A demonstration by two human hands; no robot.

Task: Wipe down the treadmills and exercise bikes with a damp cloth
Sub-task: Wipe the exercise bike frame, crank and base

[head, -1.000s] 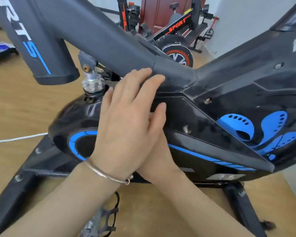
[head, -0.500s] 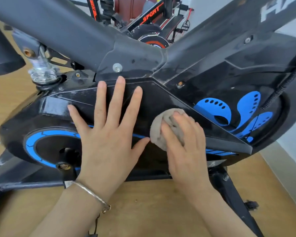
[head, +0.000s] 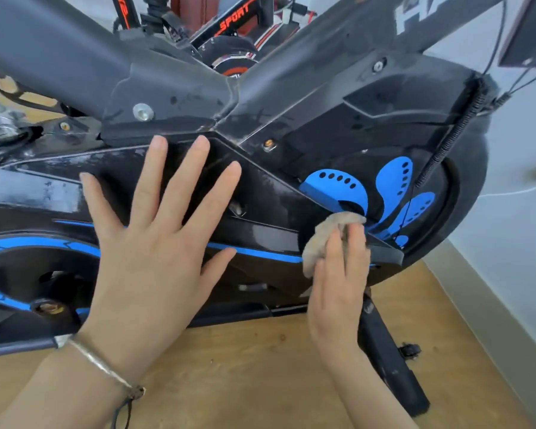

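A black exercise bike (head: 291, 134) with blue trim fills the view, its side cover dusty and streaked. My left hand (head: 155, 243) lies flat on the cover with fingers spread, a thin bracelet on the wrist. My right hand (head: 338, 274) presses a crumpled beige cloth (head: 325, 233) against the cover's right end, beside the blue petal pattern (head: 384, 193) on the flywheel. The fingers lie over the cloth and hide most of it.
A second bike (head: 232, 35) with red "SPORT" lettering stands behind. The wooden floor (head: 260, 366) runs below; the bike's black stabiliser leg (head: 390, 366) crosses it at right. A white wall (head: 520, 181) and skirting close the right side. A spring and cables (head: 446, 140) hang near the flywheel.
My right hand has slid the cloth rightward along the cover toward the blue flywheel pattern. My left hand came off the right hand and now lies flat on the cover. The view shifted right.
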